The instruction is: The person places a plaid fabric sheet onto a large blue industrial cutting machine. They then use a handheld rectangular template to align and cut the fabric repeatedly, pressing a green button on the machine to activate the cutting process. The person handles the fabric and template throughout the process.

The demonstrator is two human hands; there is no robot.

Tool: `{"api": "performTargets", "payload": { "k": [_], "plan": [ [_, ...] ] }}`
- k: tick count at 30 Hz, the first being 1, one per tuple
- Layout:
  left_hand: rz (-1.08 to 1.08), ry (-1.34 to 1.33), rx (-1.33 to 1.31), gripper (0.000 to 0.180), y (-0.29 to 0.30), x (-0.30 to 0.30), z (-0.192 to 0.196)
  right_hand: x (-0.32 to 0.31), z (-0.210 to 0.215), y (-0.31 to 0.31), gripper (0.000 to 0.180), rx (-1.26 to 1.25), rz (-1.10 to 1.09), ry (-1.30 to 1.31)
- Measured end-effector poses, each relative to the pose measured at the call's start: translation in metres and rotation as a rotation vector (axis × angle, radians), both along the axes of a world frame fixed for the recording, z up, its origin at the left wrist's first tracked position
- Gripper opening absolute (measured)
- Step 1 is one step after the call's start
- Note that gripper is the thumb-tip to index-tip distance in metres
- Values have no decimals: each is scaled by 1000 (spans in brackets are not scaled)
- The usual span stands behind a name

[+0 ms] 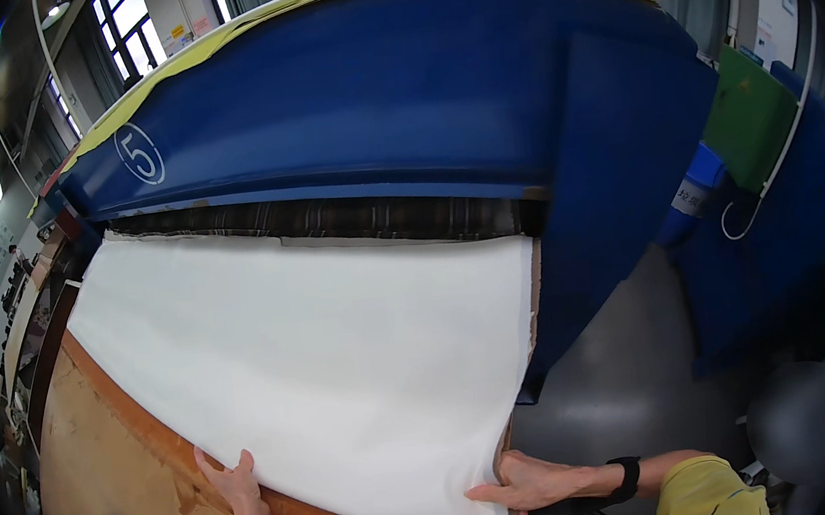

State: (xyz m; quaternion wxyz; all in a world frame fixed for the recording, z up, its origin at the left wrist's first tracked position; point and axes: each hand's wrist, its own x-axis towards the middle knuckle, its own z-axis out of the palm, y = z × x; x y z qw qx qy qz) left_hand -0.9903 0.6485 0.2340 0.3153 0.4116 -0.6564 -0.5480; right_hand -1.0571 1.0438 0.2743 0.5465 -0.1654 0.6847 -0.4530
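A large white sheet, looking like fabric or board, lies spread before me, its far edge reaching under the blue machine. At its near right corner my right hand pinches the edge, thumb on top and the other fingers mostly hidden beyond the edge. My left hand is at the near edge, to the left, with thumb and forefinger spread apart. It touches or nearly touches the orange-brown border there. Dark plaid material shows in the gap between sheet and machine.
The big curved blue machine body spans the far side, with yellow-green sheeting on top. A blue side panel drops at the right. Beyond it are a green panel and a blue bin. Worn tan surface lies at near left.
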Motion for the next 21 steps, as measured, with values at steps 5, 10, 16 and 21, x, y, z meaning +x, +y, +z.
{"api": "performTargets", "payload": {
  "k": [5, 10, 16, 21],
  "plan": [
    [27, -58, 90, 95, -56, 33, -5, 24, 7, -29, 64, -69, 228, -100],
    [-74, -291, 81, 94, -50, 47, 15, -40, 55, 8, 54, -100, 405, -87],
    [-118, -305, 69, 93, -31, 56, 34, -180, 37, -3, 57, 13, -385, 1318],
    [-60, -272, -28, 93, -42, 103, 54, -242, 12, -27, 69, 310, -287, 1258]
  ]
}}
